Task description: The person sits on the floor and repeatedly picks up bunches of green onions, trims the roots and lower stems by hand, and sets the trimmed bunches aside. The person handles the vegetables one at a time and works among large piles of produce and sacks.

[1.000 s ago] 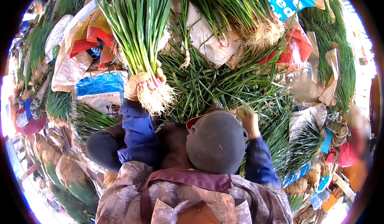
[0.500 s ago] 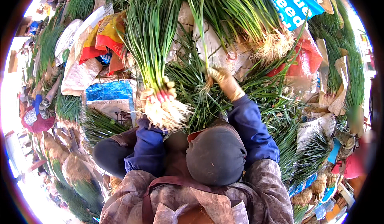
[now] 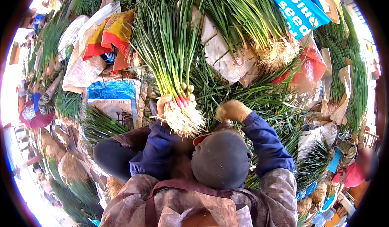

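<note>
My left hand [image 3: 164, 103] wears a pale glove and grips a thick bunch of green onions [image 3: 172, 81] by the bottom, with pink bulbs and pale, stringy roots [image 3: 184, 119] hanging toward me. Just right of the roots, my right hand [image 3: 233, 110], in a tan glove, is curled low over a heap of loose green leaves [image 3: 267, 101]; whatever its fingers hold is hidden. Below both hands, a head in a dark cap [image 3: 221, 160] covers part of the view.
Another pile of onions [image 3: 247, 20] lies at the top among sacks, including a blue bag [image 3: 296, 8] and a red-yellow one [image 3: 115, 32]. A blue-and-white sack [image 3: 111, 101] lies left. Co-workers sit far left [image 3: 34, 113] and far right [image 3: 352, 172].
My left hand has carried the bunch right and slightly down. My right hand first reached up to a thin stalk beside the bunch, then dropped lower, away from that stalk.
</note>
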Available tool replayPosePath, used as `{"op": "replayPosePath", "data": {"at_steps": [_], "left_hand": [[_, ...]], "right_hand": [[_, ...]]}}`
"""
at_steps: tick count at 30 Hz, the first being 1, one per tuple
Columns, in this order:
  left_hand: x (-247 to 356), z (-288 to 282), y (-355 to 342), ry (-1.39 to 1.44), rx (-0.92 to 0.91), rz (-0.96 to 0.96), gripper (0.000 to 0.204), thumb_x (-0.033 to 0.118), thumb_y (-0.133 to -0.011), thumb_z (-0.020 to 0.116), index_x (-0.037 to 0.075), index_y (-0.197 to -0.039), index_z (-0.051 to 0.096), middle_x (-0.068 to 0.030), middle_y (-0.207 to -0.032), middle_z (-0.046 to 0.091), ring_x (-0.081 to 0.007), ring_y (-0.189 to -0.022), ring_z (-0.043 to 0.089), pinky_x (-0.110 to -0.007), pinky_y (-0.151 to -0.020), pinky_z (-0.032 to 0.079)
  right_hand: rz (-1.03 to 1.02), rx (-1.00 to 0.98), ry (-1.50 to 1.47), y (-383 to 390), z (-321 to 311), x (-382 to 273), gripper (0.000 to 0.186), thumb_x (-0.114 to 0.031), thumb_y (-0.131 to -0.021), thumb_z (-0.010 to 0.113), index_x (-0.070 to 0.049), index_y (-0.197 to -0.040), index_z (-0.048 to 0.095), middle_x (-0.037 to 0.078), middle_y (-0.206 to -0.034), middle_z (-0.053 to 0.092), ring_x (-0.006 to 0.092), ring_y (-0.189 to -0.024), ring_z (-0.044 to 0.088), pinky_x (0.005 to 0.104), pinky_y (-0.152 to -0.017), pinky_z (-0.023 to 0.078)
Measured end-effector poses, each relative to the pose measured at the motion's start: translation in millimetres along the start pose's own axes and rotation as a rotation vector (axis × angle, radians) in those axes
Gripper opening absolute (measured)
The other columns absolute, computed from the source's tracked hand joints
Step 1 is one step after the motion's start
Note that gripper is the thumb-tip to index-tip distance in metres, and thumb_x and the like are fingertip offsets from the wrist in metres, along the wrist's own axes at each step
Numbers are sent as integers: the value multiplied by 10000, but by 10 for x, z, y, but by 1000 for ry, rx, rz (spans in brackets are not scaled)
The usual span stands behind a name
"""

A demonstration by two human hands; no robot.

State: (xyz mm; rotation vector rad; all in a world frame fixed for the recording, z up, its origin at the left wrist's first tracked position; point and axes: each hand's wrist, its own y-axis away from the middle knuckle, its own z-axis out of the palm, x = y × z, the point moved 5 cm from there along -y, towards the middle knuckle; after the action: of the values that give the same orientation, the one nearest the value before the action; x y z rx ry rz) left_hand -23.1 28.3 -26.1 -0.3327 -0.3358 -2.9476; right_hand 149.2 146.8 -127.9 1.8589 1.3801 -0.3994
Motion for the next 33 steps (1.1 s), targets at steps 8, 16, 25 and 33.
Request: {"op": "replayPosePath", "data": {"at_steps": [8, 16, 25, 33], "left_hand": [[12, 74, 156, -291, 116, -284, 572, 207, -754, 591, -51, -1251, 471, -209, -987, 638, -319, -882, 646, -442, -846, 527], [-40, -187, 272, -326, 250, -305, 543, 181, -751, 595, -35, -1237, 487, -182, -1105, 606, -310, -1006, 614, -455, -901, 500], [12, 654, 90, -147, 7, -88, 549, 193, -672, 656, 3, -1172, 532, -154, -1097, 569, -301, -966, 603, -418, -898, 479], [354, 258, -455, -138, 52, 11, 626, 229, -770, 602, -10, -1325, 437, -215, -1263, 546, -283, -988, 627, -412, -834, 536]], "right_hand": [[150, 401, -207, -656, -997, -699, 442, -455, -863, 564, -26, -925, 651, 236, -838, 654, 402, -857, 633, 477, -753, 494], [83, 292, 119, -735, -972, -878, 431, -456, -865, 515, -56, -840, 674, 184, -778, 664, 364, -764, 647, 447, -702, 505], [460, 537, -60, -568, -624, -13, 388, -388, -866, 568, -57, -675, 634, 131, -724, 671, 325, -609, 642, 420, -562, 514], [635, 938, 251, -263, -1588, 28, 328, -396, -845, 621, -74, -885, 671, 137, -812, 684, 264, -750, 676, 407, -663, 539]]}}
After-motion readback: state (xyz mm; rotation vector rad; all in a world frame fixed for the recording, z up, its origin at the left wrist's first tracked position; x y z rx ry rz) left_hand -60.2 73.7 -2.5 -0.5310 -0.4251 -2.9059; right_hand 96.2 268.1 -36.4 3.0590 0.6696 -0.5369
